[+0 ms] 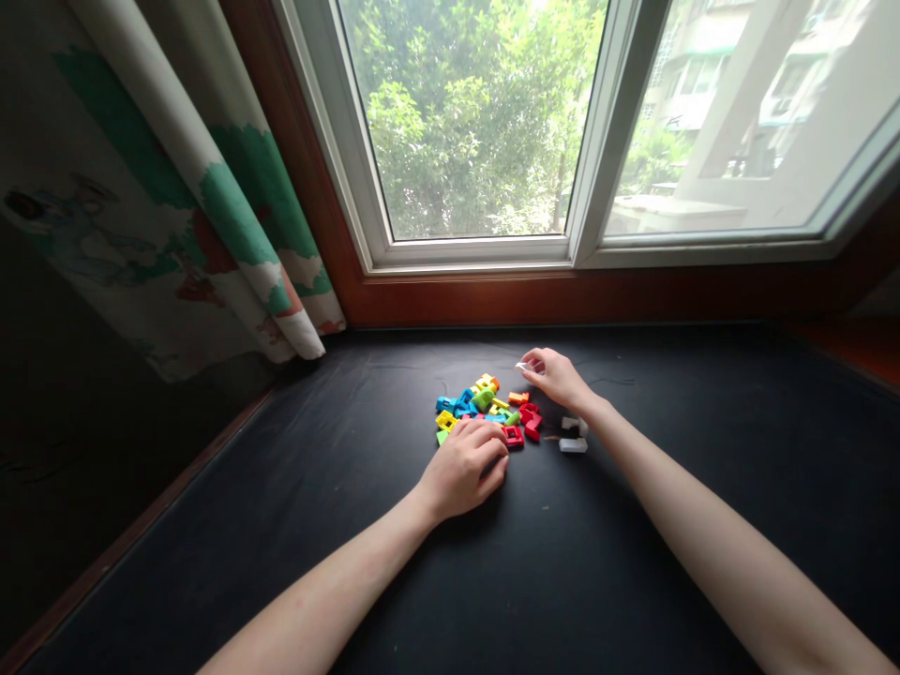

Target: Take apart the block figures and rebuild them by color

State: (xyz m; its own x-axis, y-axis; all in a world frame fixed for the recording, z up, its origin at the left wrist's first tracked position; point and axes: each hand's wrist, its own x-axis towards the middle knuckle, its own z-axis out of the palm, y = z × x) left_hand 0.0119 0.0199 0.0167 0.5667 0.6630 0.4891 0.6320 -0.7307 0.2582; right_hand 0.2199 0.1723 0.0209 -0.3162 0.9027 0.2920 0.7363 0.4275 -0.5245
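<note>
Small plastic building blocks in blue, yellow, green, red and orange lie in a loose pile [485, 403] on the black surface. My left hand [464, 469] rests at the near edge of this pile, fingers loosely bent and a little apart, covering some pieces. Just beside its fingertips is a red block [514, 437]. Beyond the pile's right side, my right hand [552, 375] is raised slightly and pinches a small white piece [521, 366] between thumb and fingertips. Under the right wrist sit white blocks [573, 445], apart from the coloured ones.
The black-covered surface [548, 581] runs back to a wooden sill [471, 302] below a white-framed window [471, 255]. A patterned curtain [239, 206] hangs at the left, its lower end reaching the surface's back left edge.
</note>
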